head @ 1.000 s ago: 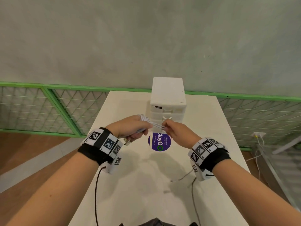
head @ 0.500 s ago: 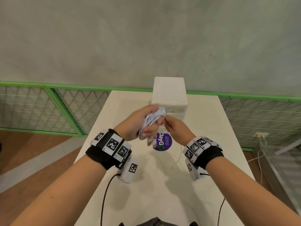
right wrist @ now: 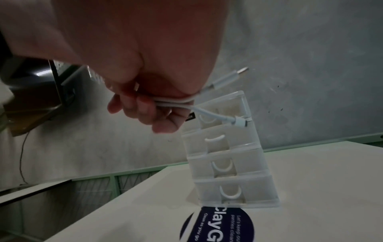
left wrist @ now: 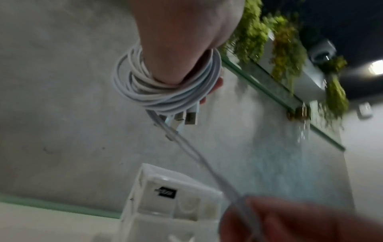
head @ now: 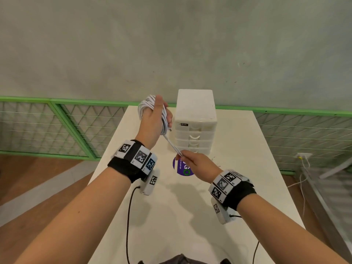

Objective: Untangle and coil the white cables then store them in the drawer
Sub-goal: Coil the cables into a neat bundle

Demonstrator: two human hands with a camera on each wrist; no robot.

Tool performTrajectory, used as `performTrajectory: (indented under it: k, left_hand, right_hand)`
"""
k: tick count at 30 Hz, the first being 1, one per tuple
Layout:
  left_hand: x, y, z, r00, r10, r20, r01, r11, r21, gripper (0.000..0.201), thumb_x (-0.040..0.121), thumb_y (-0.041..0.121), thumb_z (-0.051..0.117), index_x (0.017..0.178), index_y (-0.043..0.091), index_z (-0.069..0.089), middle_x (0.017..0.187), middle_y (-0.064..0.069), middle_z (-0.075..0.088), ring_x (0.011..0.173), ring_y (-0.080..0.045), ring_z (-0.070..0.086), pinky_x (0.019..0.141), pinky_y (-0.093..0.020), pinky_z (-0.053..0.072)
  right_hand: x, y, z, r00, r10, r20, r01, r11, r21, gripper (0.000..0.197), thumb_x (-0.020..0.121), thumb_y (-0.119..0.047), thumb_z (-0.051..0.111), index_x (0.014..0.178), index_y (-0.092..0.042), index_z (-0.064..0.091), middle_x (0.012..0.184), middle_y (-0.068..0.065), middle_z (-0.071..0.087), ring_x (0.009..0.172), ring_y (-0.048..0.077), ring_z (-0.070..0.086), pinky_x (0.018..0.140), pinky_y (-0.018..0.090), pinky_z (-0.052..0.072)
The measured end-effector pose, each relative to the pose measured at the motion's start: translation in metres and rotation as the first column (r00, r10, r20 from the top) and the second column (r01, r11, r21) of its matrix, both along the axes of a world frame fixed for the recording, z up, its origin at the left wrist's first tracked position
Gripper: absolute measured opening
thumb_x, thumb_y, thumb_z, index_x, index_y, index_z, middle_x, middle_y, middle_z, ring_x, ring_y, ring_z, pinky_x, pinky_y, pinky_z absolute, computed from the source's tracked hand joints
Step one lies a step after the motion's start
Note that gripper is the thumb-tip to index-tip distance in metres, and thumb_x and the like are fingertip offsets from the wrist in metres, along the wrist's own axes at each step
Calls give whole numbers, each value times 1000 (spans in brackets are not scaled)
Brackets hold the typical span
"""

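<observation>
Head view: left hand (head: 154,119) raised above the table (head: 238,187), wrapped in a coil of white cables (head: 146,103), fingers curled round the loops. Right hand (head: 198,164) lower and nearer the body, pinching the free strands between thumb and fingertips. Strands stretched taut from the coil down to that pinch. White drawer unit (head: 195,121) just right of the left hand and beyond the right hand, all drawers shut. Purple round sticker (head: 180,169) under the right hand, partly covered by it.

Left wrist view: seen here and not from the head, the many turns of the white cables (left wrist: 165,91) round the left hand (left wrist: 186,41) and several plug ends hanging below the coil (at least three, blurred). Strands running down to the right hand (left wrist: 300,221), out of focus at the lower edge. Drawer unit (left wrist: 165,204) below.

Right wrist view: seen here alone, two plug ends sticking out past the right hand (right wrist: 134,57), one pointing up, one lying across the drawer unit (right wrist: 228,155). Cables (right wrist: 176,102) clamped under curled fingers (right wrist: 145,111).
</observation>
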State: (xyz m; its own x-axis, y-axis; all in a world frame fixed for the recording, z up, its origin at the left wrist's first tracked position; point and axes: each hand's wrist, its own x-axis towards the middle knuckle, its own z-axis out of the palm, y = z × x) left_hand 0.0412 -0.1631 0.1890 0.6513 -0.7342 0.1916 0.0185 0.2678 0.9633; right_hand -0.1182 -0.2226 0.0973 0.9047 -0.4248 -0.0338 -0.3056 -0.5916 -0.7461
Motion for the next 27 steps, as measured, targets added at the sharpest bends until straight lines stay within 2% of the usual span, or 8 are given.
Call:
performTrajectory:
  k: [4,8,11,13,16,19,23,27]
  left_hand:
    - [9,8,-25,910,34,414,-100,985,138,63,96,49,39,56,2,51,41,-8,45,41,-16,43,60,-29,41]
    - [14,6,-37,854,-98,511,-118,920,374,71,97,50,34,65,-9,57,42,-4,47,42,-20,47,59,-29,43]
    - [10,6,-40,899,-317,302,112,833,541,71,94,61,17,62,13,59,42,-3,47,38,-20,42,47,-28,40]
    - [5,12,-42,874,-486,6,384,697,605,83,83,74,5,52,17,55,41,-2,43,36,-19,39,42,-23,37]
    - [-3,20,-39,690,-619,-375,716,513,473,96,61,89,9,63,7,58,39,-2,39,29,-14,35,36,-18,31]
    - [-14,21,-43,495,-743,-450,867,393,307,96,55,91,30,76,2,57,38,0,39,26,-12,37,39,-19,34]
    - [-24,25,-42,454,-799,-394,890,383,248,55,74,57,68,79,5,50,38,5,39,28,-7,35,44,-21,39]
    - [-35,27,-31,507,-801,-318,837,369,404,13,78,11,56,72,9,45,40,3,35,31,-10,32,49,-27,32]
  right_hand:
    - [2,7,10,999,17,41,-15,999,-43,22,97,-33,38,109,-37,56,99,-2,66,90,20,59,77,34,48]
    - [5,10,20,977,83,196,-60,991,-124,24,95,-27,45,109,-27,64,101,-2,69,85,13,59,77,23,46]
    - [10,4,31,923,85,375,-6,979,-206,22,91,-24,51,100,-16,69,82,-6,65,74,4,53,70,15,42]
    - [11,-3,39,892,26,451,41,989,-139,11,89,-19,57,93,-15,66,75,-8,63,69,5,54,69,18,42]
    - [10,-8,47,880,-35,475,55,998,-27,15,86,-13,61,90,-24,51,66,-10,54,61,7,50,64,18,41]
    - [10,-12,44,868,-50,495,62,998,-8,19,87,-21,58,105,-27,56,82,-13,55,74,0,53,73,12,41]
    - [9,-13,36,876,-51,479,46,999,21,34,89,-41,41,100,-22,67,86,-9,44,85,-5,46,82,9,36]
    - [3,-7,33,866,-97,491,21,987,158,32,87,-38,36,85,-20,63,89,-6,49,88,-1,48,85,11,37]
